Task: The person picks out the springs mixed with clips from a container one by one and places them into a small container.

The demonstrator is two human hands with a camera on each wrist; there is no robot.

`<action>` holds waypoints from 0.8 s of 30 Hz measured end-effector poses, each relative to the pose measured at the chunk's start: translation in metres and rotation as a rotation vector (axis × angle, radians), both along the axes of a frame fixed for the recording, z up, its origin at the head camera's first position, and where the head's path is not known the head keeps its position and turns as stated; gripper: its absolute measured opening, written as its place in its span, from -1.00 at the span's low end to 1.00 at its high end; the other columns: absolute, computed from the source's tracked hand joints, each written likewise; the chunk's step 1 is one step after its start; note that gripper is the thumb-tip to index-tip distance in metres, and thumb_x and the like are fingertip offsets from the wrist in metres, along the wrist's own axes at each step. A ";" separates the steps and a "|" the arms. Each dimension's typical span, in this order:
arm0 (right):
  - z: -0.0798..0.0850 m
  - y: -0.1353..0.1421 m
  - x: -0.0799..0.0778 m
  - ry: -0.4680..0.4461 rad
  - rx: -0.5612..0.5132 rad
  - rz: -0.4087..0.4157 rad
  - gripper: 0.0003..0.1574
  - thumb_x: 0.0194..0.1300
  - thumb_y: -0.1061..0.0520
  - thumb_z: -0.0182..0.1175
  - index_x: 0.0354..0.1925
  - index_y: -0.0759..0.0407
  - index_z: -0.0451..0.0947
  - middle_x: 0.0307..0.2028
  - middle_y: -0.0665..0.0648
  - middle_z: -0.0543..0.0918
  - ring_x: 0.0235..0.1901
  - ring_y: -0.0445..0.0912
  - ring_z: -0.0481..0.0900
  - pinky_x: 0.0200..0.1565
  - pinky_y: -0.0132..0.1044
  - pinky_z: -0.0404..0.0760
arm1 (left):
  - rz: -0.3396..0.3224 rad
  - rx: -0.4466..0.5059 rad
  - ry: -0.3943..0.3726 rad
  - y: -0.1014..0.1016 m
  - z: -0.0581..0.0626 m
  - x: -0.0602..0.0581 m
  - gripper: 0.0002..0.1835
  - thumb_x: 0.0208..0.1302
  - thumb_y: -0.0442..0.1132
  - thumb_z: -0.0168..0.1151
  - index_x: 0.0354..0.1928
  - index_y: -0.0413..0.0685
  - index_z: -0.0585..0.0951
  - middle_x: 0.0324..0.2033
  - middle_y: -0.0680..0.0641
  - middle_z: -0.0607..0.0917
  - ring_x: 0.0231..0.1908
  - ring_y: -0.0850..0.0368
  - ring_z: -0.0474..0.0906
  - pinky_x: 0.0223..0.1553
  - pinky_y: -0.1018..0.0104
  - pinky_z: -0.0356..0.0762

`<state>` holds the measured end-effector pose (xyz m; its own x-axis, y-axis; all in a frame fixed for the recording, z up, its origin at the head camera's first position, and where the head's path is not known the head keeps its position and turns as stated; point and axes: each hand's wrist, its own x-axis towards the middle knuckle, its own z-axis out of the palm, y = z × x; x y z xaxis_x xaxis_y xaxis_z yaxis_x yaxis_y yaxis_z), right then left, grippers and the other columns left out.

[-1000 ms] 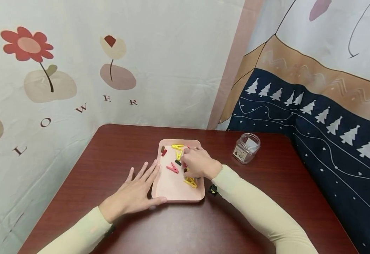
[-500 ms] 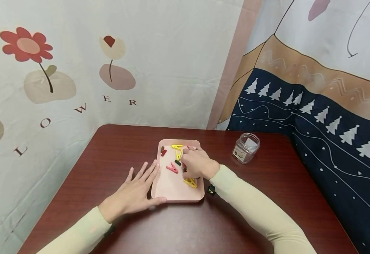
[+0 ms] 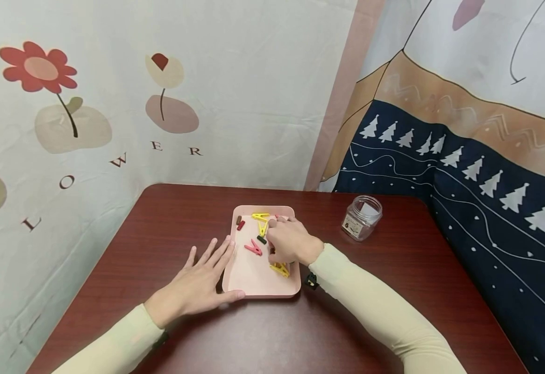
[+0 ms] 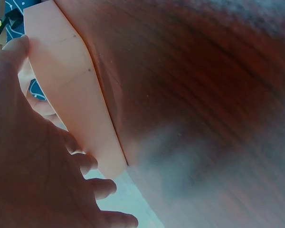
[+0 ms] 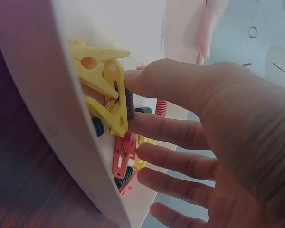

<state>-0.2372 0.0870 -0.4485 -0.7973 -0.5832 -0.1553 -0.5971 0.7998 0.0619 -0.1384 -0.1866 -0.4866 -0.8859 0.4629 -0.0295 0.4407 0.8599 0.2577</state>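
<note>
My left hand (image 3: 202,280) lies with spread, straight fingers along the left side of a pink tray (image 3: 249,283), its thumb at the near edge. In the left wrist view, the fingertips are right at the tray's outer wall (image 4: 80,85). Over the tray's right side, my right hand (image 3: 293,241) reaches down among the clips. In the right wrist view, thumb and index finger pinch a small dark ribbed cylinder (image 5: 129,104) beside yellow clothespins (image 5: 102,85). The other fingers point toward a red clothespin (image 5: 121,156).
Elsewhere in the tray lie a pink-red clothespin (image 3: 254,248), a yellow clothespin (image 3: 262,228) and small ribbed cylinders: black (image 3: 261,239), red (image 3: 241,225) and brown (image 3: 239,219). A clear, lidless jar (image 3: 361,218) stands on the brown table (image 3: 184,218), right of the tray.
</note>
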 end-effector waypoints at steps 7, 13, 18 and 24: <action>0.001 0.002 0.002 0.017 -0.010 0.001 -0.65 0.38 -0.30 0.65 -0.37 -0.18 0.81 0.04 -0.01 0.74 0.01 -0.07 0.58 0.35 0.04 0.70 | -0.003 -0.017 0.011 0.000 0.002 0.000 0.36 0.44 0.76 0.16 0.93 -0.02 0.09 0.94 -0.09 0.04 0.88 -0.41 0.05 0.72 -0.76 0.01; -0.002 0.004 0.000 0.026 -0.038 -0.004 -0.64 0.37 -0.33 0.65 -0.32 -0.17 0.83 0.08 -0.02 0.77 0.15 -0.05 0.63 0.46 0.12 0.66 | -0.003 -0.021 0.009 0.000 0.003 0.000 0.35 0.44 0.76 0.15 0.93 -0.01 0.09 0.94 -0.09 0.05 0.89 -0.41 0.04 0.72 -0.76 0.00; -0.004 0.007 -0.002 0.033 -0.066 -0.004 -0.64 0.36 -0.34 0.66 -0.31 -0.18 0.85 0.09 -0.04 0.81 0.17 -0.05 0.66 0.44 0.12 0.66 | -0.003 -0.018 0.006 0.001 0.003 0.000 0.36 0.44 0.77 0.14 0.93 -0.01 0.09 0.94 -0.08 0.05 0.89 -0.41 0.04 0.72 -0.77 -0.01; -0.002 0.012 0.001 0.030 -0.108 -0.020 -0.64 0.36 -0.33 0.66 -0.23 -0.14 0.87 0.07 -0.03 0.81 0.16 -0.06 0.67 0.44 0.13 0.62 | -0.004 -0.022 0.010 0.000 0.003 0.000 0.36 0.44 0.77 0.14 0.93 -0.01 0.10 0.94 -0.09 0.05 0.89 -0.41 0.05 0.72 -0.76 0.01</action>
<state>-0.2362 0.0986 -0.4509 -0.8122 -0.5794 -0.0685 -0.5803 0.8144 -0.0078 -0.1388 -0.1867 -0.4838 -0.8843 0.4659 -0.0308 0.4467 0.8634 0.2345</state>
